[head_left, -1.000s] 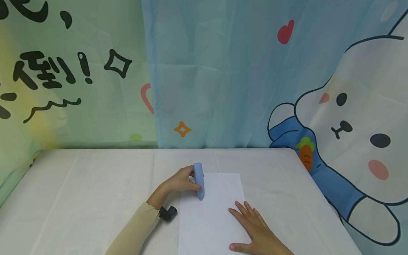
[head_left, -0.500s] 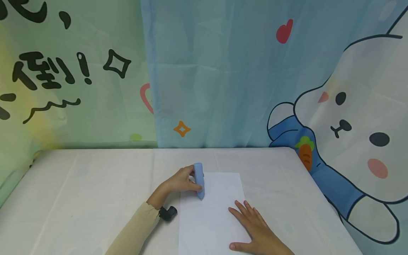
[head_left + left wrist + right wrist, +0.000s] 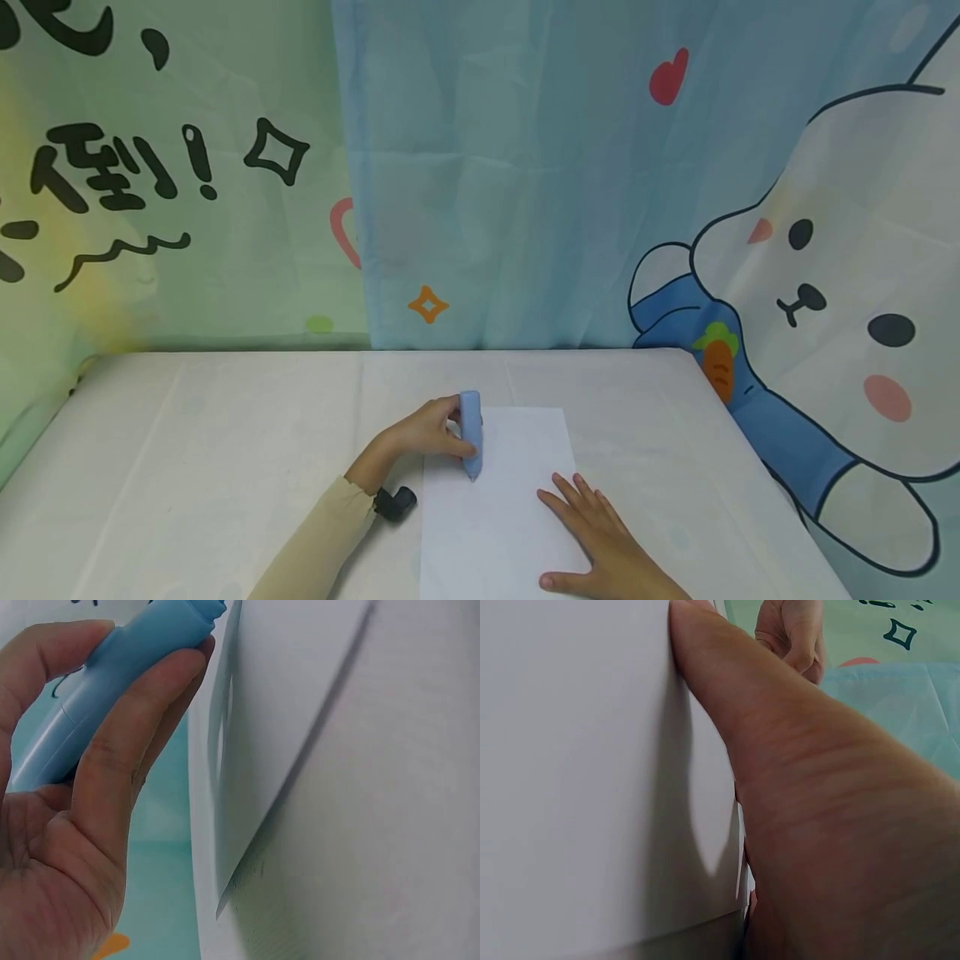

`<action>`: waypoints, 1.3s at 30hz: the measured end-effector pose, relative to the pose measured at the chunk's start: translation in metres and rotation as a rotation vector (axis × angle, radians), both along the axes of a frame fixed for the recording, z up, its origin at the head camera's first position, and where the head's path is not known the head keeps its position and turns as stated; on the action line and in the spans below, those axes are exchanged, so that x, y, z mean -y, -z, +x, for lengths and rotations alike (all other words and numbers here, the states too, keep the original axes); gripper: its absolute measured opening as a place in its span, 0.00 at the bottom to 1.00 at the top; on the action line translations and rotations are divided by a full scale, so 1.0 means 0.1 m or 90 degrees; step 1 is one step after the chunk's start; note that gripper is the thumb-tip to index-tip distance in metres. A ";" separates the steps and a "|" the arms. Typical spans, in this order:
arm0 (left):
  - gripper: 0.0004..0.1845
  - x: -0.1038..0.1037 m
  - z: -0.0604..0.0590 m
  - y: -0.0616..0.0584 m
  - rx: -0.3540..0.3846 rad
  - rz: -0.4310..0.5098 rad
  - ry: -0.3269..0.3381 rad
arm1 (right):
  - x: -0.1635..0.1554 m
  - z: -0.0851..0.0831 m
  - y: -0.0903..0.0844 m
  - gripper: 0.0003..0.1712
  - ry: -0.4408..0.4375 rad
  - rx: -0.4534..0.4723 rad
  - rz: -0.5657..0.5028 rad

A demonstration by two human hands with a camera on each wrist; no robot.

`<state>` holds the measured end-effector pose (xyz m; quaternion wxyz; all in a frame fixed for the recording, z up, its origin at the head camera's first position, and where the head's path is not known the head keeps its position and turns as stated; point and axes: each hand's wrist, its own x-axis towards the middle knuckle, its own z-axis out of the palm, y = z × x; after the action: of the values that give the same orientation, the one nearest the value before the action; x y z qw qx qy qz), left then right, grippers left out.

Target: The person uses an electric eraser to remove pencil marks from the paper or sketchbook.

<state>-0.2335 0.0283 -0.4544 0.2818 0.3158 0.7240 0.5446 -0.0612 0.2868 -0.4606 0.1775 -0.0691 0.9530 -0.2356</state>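
Note:
My left hand point(image 3: 426, 429) grips a thick, light blue pen-shaped tool point(image 3: 471, 429) between thumb and fingers, over the upper left part of a white sheet of paper point(image 3: 495, 525). The tool's narrow tip points down and towards me; whether it touches the paper is hard to tell. In the left wrist view the blue barrel point(image 3: 105, 690) runs from the palm to the fingertips, its tip out of frame. My right hand point(image 3: 603, 537) rests with spread fingers on the paper's right edge, holding nothing. The right wrist view shows its thumb point(image 3: 727, 682) against the sheet.
The paper lies on a table with a white cloth point(image 3: 225, 467). Behind the table hangs a printed curtain point(image 3: 495, 183) with a rabbit drawing. A small black device point(image 3: 395, 503) sits on my left wrist, beside the paper's left edge.
My left hand and the blue tool have shifted slightly towards me, so the tip sits a little lower on the sheet. The right hand stays where it was.

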 end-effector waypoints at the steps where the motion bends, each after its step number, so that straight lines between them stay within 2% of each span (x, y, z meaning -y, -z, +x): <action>1: 0.22 0.00 0.00 0.00 -0.004 0.001 -0.001 | 0.00 0.00 0.00 0.59 0.000 0.001 0.000; 9: 0.21 0.02 -0.01 0.00 -0.015 0.006 -0.026 | 0.00 0.00 0.01 0.59 0.000 -0.001 0.003; 19: 0.22 0.01 -0.01 0.00 -0.030 -0.009 -0.015 | 0.00 0.00 0.01 0.58 -0.008 -0.008 -0.008; 23: 0.22 0.02 -0.01 0.00 -0.021 0.001 -0.016 | 0.00 -0.01 0.01 0.58 -0.007 -0.008 -0.008; 27: 0.22 0.02 -0.01 0.00 -0.005 0.002 0.001 | 0.00 -0.01 0.01 0.57 -0.007 -0.008 -0.007; 34: 0.22 0.02 0.00 0.00 -0.019 -0.002 -0.012 | -0.01 0.00 0.01 0.58 -0.004 -0.004 0.000; 39: 0.21 0.01 0.00 -0.01 0.004 0.001 0.009 | 0.00 0.00 -0.01 0.58 0.000 0.002 0.004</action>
<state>-0.2330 0.0270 -0.4531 0.2876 0.3197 0.7205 0.5440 -0.0617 0.2865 -0.4600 0.1791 -0.0684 0.9535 -0.2325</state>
